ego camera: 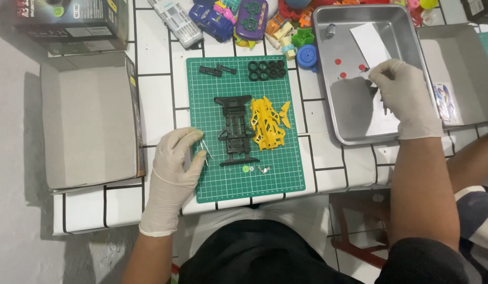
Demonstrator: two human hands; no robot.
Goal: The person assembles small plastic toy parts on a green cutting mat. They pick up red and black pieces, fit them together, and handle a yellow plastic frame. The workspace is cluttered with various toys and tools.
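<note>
Gloved right hand (404,97) reaches into shallow steel tray (359,134), fingertips pinching a small dark part (383,105) near red round pieces (339,62). Gloved left hand (173,168) pinches thin metal pins (206,148) on green cutting mat (244,184).

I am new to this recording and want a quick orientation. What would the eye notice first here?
The green cutting mat at the centre stands out, with a black chassis and a yellow body part side by side on it. The gloved left hand rests at the mat's left edge, while the gloved right hand reaches into the metal tray.
</note>
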